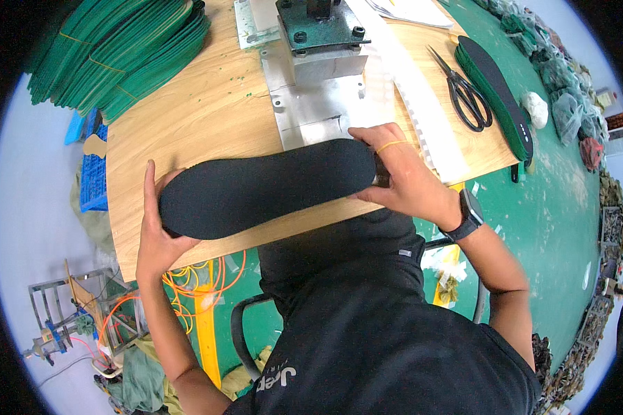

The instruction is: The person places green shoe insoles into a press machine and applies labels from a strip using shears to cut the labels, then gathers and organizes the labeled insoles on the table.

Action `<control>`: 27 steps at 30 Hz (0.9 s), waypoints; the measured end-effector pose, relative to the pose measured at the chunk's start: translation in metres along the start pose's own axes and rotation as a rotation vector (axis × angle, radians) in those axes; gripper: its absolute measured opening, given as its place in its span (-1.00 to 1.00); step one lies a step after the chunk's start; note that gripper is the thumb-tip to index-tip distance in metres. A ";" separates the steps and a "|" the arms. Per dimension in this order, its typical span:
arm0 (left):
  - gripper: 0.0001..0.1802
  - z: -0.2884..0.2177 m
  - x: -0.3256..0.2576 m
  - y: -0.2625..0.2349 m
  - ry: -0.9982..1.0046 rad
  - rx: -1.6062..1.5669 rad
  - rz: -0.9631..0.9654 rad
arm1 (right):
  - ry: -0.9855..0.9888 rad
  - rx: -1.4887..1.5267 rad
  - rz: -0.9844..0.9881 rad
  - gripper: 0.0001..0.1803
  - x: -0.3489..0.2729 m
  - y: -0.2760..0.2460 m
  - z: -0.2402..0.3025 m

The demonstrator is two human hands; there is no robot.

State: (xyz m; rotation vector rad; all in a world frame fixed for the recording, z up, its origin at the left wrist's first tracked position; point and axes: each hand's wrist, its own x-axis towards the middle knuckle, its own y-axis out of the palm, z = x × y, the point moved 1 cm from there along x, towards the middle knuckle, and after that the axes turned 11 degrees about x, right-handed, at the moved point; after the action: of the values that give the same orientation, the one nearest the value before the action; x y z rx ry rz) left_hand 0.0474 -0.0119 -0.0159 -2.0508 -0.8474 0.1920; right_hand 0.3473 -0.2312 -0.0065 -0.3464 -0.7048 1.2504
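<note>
A black shoe insole (266, 187) lies level between my two hands, above the near edge of the wooden table. My left hand (160, 228) is closed round its wide left end, thumb near the lower edge and fingers along the far side. At the narrower right end, my right hand (398, 169) grips it, with a yellow band on a finger and a dark watch on the wrist. Just beyond the insole stands a metal press (322, 66) with a flat steel plate (291, 111). The insole's underside is hidden.
A big stack of green insoles (121, 55), tied in bundles, fills the table's far left. Black scissors (467, 104) rest at the right beside more dark green-edged insoles (495, 97). A white strip (422, 97) runs along the press. Orange hoses (194, 290) hang below the table.
</note>
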 end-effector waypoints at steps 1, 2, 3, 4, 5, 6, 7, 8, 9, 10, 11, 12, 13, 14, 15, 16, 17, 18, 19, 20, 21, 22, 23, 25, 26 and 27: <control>0.37 0.001 0.002 0.000 0.000 -0.004 -0.003 | -0.013 -0.009 0.000 -0.22 0.002 0.001 -0.002; 0.36 0.002 0.005 0.000 0.001 -0.009 -0.004 | -0.024 -0.018 -0.002 -0.24 0.004 0.001 -0.005; 0.36 0.003 0.009 0.000 0.004 -0.013 -0.004 | -0.049 -0.022 -0.025 -0.26 0.010 0.000 -0.010; 0.35 0.003 0.016 0.001 -0.013 0.005 -0.010 | -0.058 -0.031 -0.053 -0.27 0.017 0.000 -0.015; 0.35 0.003 0.022 0.000 -0.010 -0.018 -0.023 | -0.079 -0.034 -0.082 -0.29 0.025 0.001 -0.019; 0.35 0.003 0.025 0.000 0.024 0.018 -0.043 | -0.092 -0.060 -0.108 -0.34 0.030 0.003 -0.020; 0.36 0.004 0.030 0.001 0.060 0.046 -0.068 | -0.069 -0.071 -0.131 -0.35 0.034 0.004 -0.023; 0.36 0.006 0.034 0.002 0.080 0.055 -0.074 | -0.046 -0.082 -0.154 -0.35 0.036 0.005 -0.027; 0.35 0.010 0.038 0.002 0.100 0.064 -0.080 | -0.024 -0.093 -0.177 -0.36 0.036 0.006 -0.028; 0.35 0.012 0.043 0.003 0.116 0.071 -0.085 | 0.047 -0.087 -0.116 -0.33 0.038 0.003 -0.025; 0.35 0.013 0.048 0.004 0.106 0.052 -0.080 | 0.067 -0.088 -0.162 -0.33 0.040 0.003 -0.026; 0.35 0.013 0.053 0.004 0.095 0.034 -0.076 | 0.087 -0.088 -0.207 -0.33 0.043 0.004 -0.029; 0.34 0.014 0.058 0.007 0.083 0.016 -0.064 | 0.113 -0.085 -0.253 -0.33 0.043 0.007 -0.032; 0.33 0.016 0.064 0.008 0.126 0.030 -0.082 | 0.065 -0.103 -0.295 -0.33 0.045 0.008 -0.035; 0.33 0.017 0.068 0.009 0.115 -0.007 -0.071 | 0.074 -0.103 -0.306 -0.33 0.047 0.008 -0.037; 0.32 0.017 0.072 0.009 0.103 -0.041 -0.054 | 0.087 -0.100 -0.319 -0.33 0.050 0.009 -0.038; 0.32 0.017 0.076 0.009 0.090 -0.074 -0.038 | 0.099 -0.097 -0.332 -0.34 0.052 0.009 -0.041; 0.30 0.018 0.081 0.009 0.105 -0.061 -0.053 | 0.052 -0.122 -0.354 -0.36 0.054 0.010 -0.048; 0.30 0.017 0.083 0.010 0.091 -0.074 -0.041 | 0.052 -0.138 -0.367 -0.37 0.056 0.012 -0.050; 0.29 0.016 0.085 0.010 0.077 -0.087 -0.030 | 0.052 -0.155 -0.381 -0.38 0.058 0.013 -0.050; 0.29 0.015 0.087 0.010 0.062 -0.100 -0.019 | 0.051 -0.172 -0.394 -0.39 0.060 0.013 -0.051; 0.28 0.017 0.089 0.011 0.075 -0.097 -0.027 | 0.049 -0.180 -0.391 -0.40 0.062 0.013 -0.052; 0.27 0.019 0.091 0.011 0.089 -0.093 -0.035 | 0.047 -0.188 -0.387 -0.40 0.064 0.012 -0.053; 0.26 0.021 0.093 0.011 0.097 -0.100 -0.031 | 0.020 -0.196 -0.394 -0.42 0.064 0.012 -0.055; 0.26 0.020 0.093 0.011 0.091 -0.110 -0.018 | -0.004 -0.196 -0.406 -0.42 0.064 0.013 -0.055; 0.25 0.020 0.094 0.011 0.087 -0.120 -0.005 | -0.029 -0.197 -0.418 -0.43 0.063 0.013 -0.055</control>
State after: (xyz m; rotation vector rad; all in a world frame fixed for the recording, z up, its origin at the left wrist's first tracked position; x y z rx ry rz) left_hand 0.1148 0.0569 -0.0200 -2.1520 -0.8277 0.0499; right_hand 0.3825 -0.1605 -0.0365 -0.3220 -0.8772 0.7935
